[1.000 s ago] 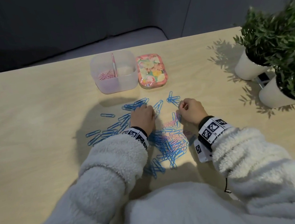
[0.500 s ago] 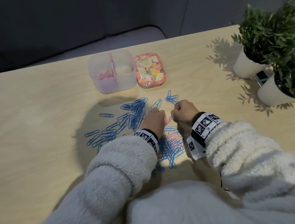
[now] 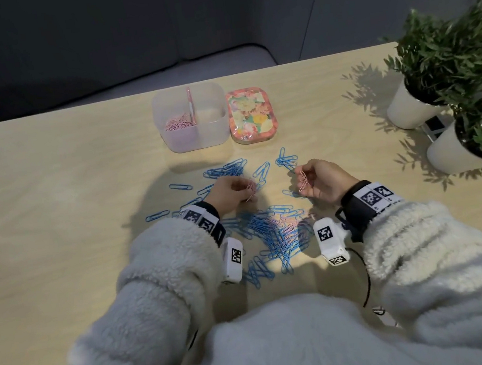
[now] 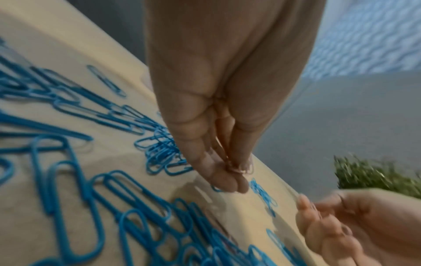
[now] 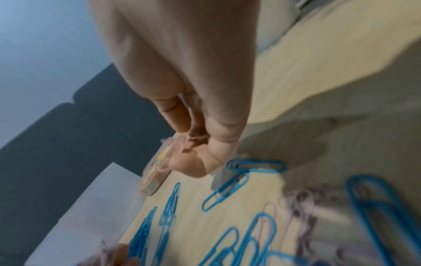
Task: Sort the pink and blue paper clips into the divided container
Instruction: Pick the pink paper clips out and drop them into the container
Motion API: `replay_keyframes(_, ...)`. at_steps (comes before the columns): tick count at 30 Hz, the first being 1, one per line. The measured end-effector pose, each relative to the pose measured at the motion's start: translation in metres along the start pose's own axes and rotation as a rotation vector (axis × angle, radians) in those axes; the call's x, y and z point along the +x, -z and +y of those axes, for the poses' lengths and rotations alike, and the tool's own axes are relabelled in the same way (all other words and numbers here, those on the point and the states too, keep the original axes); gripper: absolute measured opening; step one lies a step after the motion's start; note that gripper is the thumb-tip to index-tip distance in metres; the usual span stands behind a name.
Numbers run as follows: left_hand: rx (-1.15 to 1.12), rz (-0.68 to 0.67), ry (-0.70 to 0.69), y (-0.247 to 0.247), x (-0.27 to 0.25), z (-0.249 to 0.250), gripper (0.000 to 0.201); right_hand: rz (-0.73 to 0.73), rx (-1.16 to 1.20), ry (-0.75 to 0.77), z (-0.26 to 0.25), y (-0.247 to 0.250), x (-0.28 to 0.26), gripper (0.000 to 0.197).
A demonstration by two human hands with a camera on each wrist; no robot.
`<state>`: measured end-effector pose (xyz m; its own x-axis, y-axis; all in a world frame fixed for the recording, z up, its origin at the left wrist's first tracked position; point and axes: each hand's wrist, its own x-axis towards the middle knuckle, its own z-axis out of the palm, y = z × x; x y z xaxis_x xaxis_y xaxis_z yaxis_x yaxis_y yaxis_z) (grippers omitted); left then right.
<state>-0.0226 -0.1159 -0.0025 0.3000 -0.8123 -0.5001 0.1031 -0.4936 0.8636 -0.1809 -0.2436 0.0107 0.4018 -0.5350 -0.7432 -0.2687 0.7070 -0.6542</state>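
Both hands are raised a little above the desk [image 3: 53, 179], each pinching a small bunch of pink paper clips. The left hand [image 3: 230, 194] has its fingers curled around the pink clips [image 3: 251, 190], which stick out past its fingertips; the left wrist view shows them clamped between thumb and fingers [image 4: 214, 169]. The right hand [image 3: 322, 182] is turned palm up and grips its own pink clips [image 3: 303, 181] between thumb and forefinger, and they hang down from the pinch, as the right wrist view shows too [image 5: 182, 144].

Under and between the hands lies the loose pile of blue paper clips [image 3: 273, 238], densest near the person's body, with smaller groups and single clips scattered farther out to the left and toward the far side. A few pink clips [image 3: 294, 222] are still mixed into the pile, near the right wrist.

The divided container [image 3: 192, 119], translucent with a pink partition down the middle, stands at the far side of the desk. Its left compartment holds a heap of pink clips [image 3: 179, 123]; whether anything lies in the right compartment cannot be told. Just to its right lies a flower-patterned lid [image 3: 252, 119]. Two potted plants [image 3: 446, 69] in white pots stand at the right edge of the desk
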Motion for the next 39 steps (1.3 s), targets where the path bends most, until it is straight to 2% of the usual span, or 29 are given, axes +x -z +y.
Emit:
replay_keyframes(2, -0.164, -0.038, 0.072, 0.002, -0.006, 0.002, 0.017, -0.081, 0.084, -0.075, 0.000, 0.002, -0.005, 0.030)
replay_keyframes(5, -0.328, -0.111, 0.147, 0.002, -0.012, 0.002, 0.019, -0.107, -0.043, -0.071, 0.006, -0.002, -0.009, 0.034)
replay_keyframes(8, -0.368, -0.113, 0.203, 0.002, -0.013, -0.001, 0.014, -0.030, -0.317, 0.167, 0.021, -0.001, -0.002, 0.034)
replay_keyframes(10, -0.356, -0.116, 0.188, 0.001, -0.013, -0.004, 0.009, -0.029, -0.620, 0.320, 0.031, 0.005, 0.004, 0.033)
replay_keyframes(13, -0.350, -0.104, 0.144, 0.000, -0.014, -0.008, 0.010, 0.012, -0.959, 0.374, 0.034, 0.011, 0.012, 0.026)
replay_keyframes(17, -0.344, -0.107, 0.159, 0.003, -0.014, -0.005, 0.018, 0.184, -1.059, 0.515, 0.024, 0.012, 0.015, 0.015)
replay_keyframes(19, -0.332, -0.069, 0.184, 0.003, -0.014, -0.004, 0.017, 0.099, -1.003, 0.550, 0.023, 0.009, 0.013, 0.013)
replay_keyframes(21, -0.223, -0.028, 0.162, 0.000, -0.014, -0.006, 0.011, -0.057, -1.011, 0.531, 0.030, 0.000, 0.010, 0.013)
replay_keyframes(23, 0.011, -0.007, 0.092, -0.004, -0.014, -0.008, 0.008, -0.132, -1.115, 0.488, 0.038, -0.007, 0.007, 0.018)
replay_keyframes(27, 0.659, -0.001, -0.075, -0.006, -0.015, -0.017, 0.019, -0.060, -1.205, 0.464, 0.038, -0.006, 0.015, 0.022)
replay_keyframes(29, 0.828, -0.015, -0.103, -0.003, -0.019, -0.019, 0.021, 0.003, -1.147, 0.473, 0.029, -0.001, 0.018, 0.020)
replay_keyframes(31, 0.880, -0.013, -0.104, 0.004, -0.021, -0.018, 0.019, 0.063, -1.120, 0.507, 0.023, 0.003, 0.017, 0.009)
replay_keyframes(33, 0.867, 0.008, -0.102, 0.010, -0.022, -0.017, 0.017, 0.070, -1.137, 0.524, 0.022, 0.005, 0.013, 0.009)
replay_keyframes(36, 0.824, 0.018, -0.146, 0.006, -0.022, -0.012, 0.016, 0.041, -1.184, 0.515, 0.030, 0.003, 0.007, 0.026)
replay_keyframes(39, 0.781, -0.067, -0.197, -0.013, -0.019, -0.008, 0.014, 0.139, -1.262, 0.493, 0.035, 0.001, 0.004, 0.022)
